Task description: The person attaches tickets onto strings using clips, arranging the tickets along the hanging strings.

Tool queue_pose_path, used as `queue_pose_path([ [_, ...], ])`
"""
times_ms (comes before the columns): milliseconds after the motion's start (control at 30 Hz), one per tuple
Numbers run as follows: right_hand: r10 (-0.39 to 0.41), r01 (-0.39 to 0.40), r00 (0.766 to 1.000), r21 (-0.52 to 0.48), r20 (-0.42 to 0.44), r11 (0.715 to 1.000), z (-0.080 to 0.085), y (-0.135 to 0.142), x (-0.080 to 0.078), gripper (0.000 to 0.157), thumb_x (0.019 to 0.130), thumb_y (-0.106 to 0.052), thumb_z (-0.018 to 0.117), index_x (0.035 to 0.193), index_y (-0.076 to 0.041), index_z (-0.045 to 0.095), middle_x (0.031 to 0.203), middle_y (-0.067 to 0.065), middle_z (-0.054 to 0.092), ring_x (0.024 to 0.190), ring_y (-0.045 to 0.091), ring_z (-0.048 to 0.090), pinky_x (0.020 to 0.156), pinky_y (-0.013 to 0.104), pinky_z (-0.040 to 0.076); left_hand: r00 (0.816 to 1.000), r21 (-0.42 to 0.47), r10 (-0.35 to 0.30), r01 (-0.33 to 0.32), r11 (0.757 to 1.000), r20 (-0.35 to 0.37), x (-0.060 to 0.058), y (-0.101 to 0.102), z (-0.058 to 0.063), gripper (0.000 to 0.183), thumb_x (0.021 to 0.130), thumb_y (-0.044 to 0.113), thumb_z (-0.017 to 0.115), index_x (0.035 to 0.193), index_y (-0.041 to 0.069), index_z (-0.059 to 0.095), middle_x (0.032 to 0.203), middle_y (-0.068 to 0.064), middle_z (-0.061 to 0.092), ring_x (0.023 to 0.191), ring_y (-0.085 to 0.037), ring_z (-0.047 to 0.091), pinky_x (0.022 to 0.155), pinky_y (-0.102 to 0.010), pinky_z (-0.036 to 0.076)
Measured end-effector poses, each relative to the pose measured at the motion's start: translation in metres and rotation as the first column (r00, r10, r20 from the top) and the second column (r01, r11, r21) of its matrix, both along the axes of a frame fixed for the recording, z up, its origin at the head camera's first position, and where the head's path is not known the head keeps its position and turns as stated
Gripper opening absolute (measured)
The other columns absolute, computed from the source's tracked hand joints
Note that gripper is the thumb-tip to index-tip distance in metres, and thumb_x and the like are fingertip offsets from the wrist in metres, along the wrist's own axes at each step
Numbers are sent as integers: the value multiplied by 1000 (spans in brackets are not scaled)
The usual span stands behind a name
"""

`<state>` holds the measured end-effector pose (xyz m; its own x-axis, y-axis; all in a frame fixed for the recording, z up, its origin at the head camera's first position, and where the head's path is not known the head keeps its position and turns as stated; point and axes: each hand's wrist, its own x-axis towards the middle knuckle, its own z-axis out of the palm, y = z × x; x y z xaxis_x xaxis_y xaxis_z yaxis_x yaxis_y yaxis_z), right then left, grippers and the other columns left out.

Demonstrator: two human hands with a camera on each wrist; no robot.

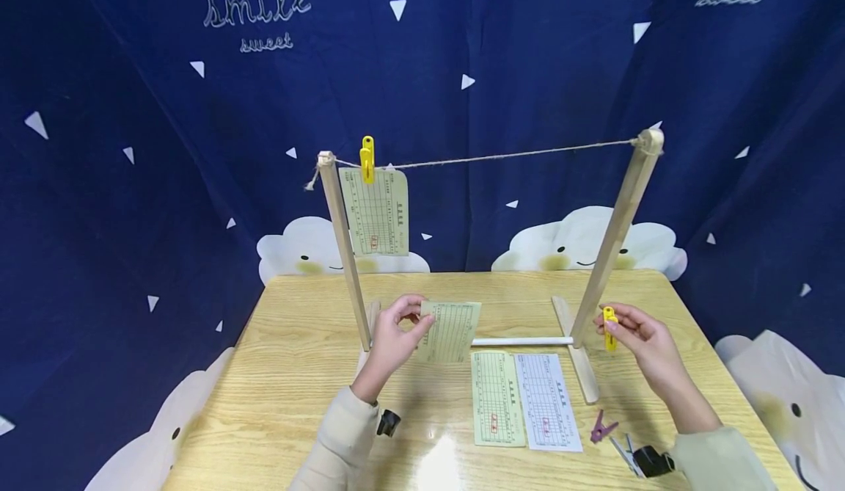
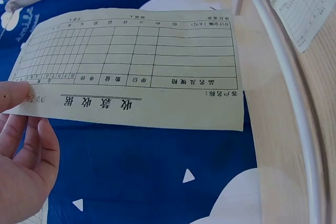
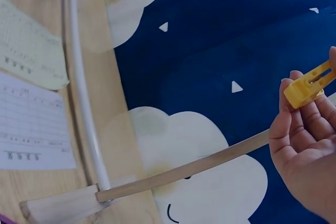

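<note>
My left hand [image 1: 397, 335] pinches a pale yellow receipt slip [image 1: 450, 332] by its edge, thumb in front and fingers behind. The slip is held up off the table, and its printed grid fills much of the left wrist view [image 2: 157, 61]. My right hand [image 1: 650, 346] holds a yellow clothespin [image 1: 610, 328] between thumb and fingers, beside the right post. Above, another slip [image 1: 375, 216] hangs from the twine [image 1: 502, 157], clipped by a second yellow clothespin [image 1: 367, 159] near the left post.
The wooden frame has a left post [image 1: 345, 256], a right post [image 1: 617, 238] and a white crossbar [image 1: 521, 341]. A yellowish slip [image 1: 496, 399] and a white slip [image 1: 548, 403] lie side by side on the table [image 1: 284, 373]. A purple clothespin [image 1: 602, 427] lies to their right.
</note>
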<state>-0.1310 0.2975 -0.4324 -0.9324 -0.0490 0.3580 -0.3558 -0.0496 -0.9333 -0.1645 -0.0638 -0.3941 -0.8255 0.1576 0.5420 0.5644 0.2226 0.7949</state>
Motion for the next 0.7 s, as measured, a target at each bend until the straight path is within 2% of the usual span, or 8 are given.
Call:
queue_pose_path([
  [233, -19, 18, 1000, -16, -25, 1000, 9, -3, -4, 29, 90, 7, 47, 108, -12, 61, 93, -2, 67, 81, 7, 63, 71, 15, 47, 1000, 1, 2, -2, 1000, -5, -1, 2, 9, 14, 74, -13, 64, 87, -13, 59, 76, -21, 62, 69, -23, 57, 65, -43, 50],
  [400, -23, 21, 999, -34, -49, 999, 10, -8, -7, 24, 90, 7, 47, 109, -2, 59, 92, -1, 67, 80, 8, 63, 70, 16, 48, 999, 0, 28, -28, 1000, -21, -1, 3, 14, 14, 73, -13, 66, 85, -12, 60, 73, -19, 61, 67, -21, 57, 64, -42, 50],
  [533, -14, 11, 997, -48, -77, 999, 14, -13, -10, 21, 90, 8, 46, 110, 12, 53, 91, 1, 67, 80, 9, 62, 69, 17, 48, 999, 2, 26, -26, 1000, -48, -2, 4, 17, 14, 73, -13, 65, 86, -12, 60, 73, -20, 61, 67, -23, 57, 63, -43, 50],
  [700, 22, -29, 994, -60, -105, 998, 21, -19, -12, 21, 90, 11, 45, 109, 12, 53, 92, 1, 67, 81, 9, 62, 71, 17, 49, 998, -6, 48, -49, 999, -42, 0, 4, 23, 15, 73, -12, 67, 86, -10, 61, 73, -17, 61, 67, -21, 57, 63, -40, 50],
])
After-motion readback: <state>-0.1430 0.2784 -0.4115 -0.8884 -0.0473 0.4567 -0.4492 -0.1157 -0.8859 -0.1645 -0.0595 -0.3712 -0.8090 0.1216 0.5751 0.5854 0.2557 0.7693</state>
